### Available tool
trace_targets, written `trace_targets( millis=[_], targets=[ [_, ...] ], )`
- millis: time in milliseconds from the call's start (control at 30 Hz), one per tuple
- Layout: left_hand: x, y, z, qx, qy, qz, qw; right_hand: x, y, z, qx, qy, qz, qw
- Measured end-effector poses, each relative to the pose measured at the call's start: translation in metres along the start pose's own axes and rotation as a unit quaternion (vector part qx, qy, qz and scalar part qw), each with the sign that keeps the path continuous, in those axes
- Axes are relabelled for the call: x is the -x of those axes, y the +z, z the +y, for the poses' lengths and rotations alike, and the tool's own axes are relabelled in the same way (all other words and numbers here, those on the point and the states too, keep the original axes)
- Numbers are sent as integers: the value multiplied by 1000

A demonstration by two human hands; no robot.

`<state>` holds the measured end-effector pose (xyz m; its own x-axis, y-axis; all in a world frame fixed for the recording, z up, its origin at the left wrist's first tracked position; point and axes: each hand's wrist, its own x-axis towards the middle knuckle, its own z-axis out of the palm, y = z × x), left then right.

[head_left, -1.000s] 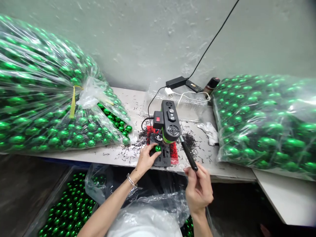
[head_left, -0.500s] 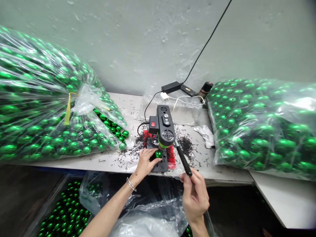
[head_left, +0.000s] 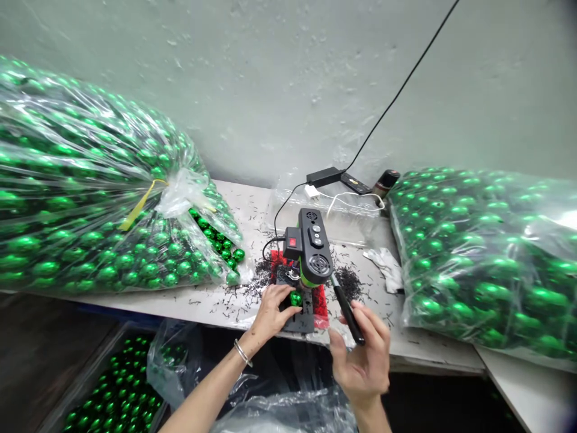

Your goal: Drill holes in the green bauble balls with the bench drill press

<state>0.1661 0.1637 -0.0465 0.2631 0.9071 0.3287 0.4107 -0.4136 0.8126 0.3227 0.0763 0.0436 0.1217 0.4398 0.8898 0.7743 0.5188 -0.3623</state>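
A bulging bag of green balls (head_left: 90, 198) slumps left of the black machine (head_left: 313, 240), a second sack (head_left: 487, 258) to its right, a crumpled white cloth (head_left: 385, 269) between; behind lies a power adapter (head_left: 323, 175). Dark shavings (head_left: 348, 282) litter the pale table (head_left: 243, 201) around it, against a greenish wall (head_left: 279, 78). At its base plate (head_left: 302, 323), the left hand (head_left: 269, 313) pinches a green ball (head_left: 296, 298); the right hand (head_left: 364, 355) is loosely open around its lever (head_left: 348, 314), thumb clear
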Motion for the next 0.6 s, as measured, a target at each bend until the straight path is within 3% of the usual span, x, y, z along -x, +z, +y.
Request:
trace_targets(
  millis=[167,300,400,500,600],
  targets=[
    [4,-1,-4,20,5,14,1000,-10,-4,29,30,-37,0,999],
    [11,-1,-5,18,-5,21,1000,-45,-12,75,102,9,75,992],
    [21,-6,-6,3,-44,34,998,-103,-13,133,136,114,102,979],
    [34,-15,-15,-36,-62,57,996,-174,-3,213,134,256,111,951],
    [45,-20,-32,-93,-54,94,990,-230,16,294,170,280,84,941]
  ],
)
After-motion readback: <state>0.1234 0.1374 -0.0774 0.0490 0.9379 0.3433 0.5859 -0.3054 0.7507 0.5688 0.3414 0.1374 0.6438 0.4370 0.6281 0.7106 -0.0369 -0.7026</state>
